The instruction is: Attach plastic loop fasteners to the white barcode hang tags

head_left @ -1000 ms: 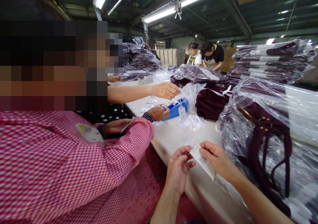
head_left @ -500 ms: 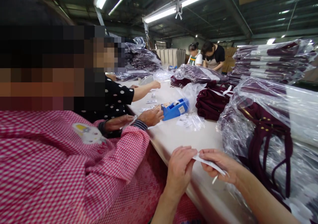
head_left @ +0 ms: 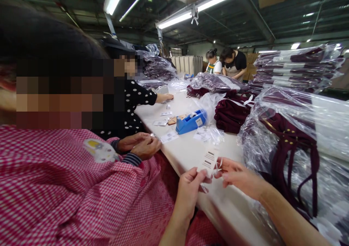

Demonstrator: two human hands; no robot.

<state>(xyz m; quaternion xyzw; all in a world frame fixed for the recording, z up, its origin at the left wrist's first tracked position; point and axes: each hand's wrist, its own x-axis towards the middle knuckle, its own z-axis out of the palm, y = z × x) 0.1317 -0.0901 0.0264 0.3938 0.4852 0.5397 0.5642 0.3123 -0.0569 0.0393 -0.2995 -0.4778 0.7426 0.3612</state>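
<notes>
Near the table's front edge, my left hand [head_left: 192,184] pinches a white printed tag [head_left: 208,160] between thumb and fingers, its text side facing up. Just right of the tag is my right hand [head_left: 238,175], its fingers apart beside a thin white strip [head_left: 218,166] hanging at the tag's edge. Whether the right fingertips touch the strip is hard to tell. Beyond both hands, small clear plastic bags with labels [head_left: 209,135] lie on the white table [head_left: 188,153], next to a blue tape dispenser [head_left: 192,121].
At the left sits a person in a pink checked top [head_left: 109,188], hands together at the table edge. A person in a dotted sleeve [head_left: 141,93] reaches over the table beyond. Bagged dark red garments [head_left: 294,122] crowd the right side; two people stand far back.
The tag has turned face-up in my left hand, and my right hand has let go of its face. The neighbour's hands have drawn back from the dispenser.
</notes>
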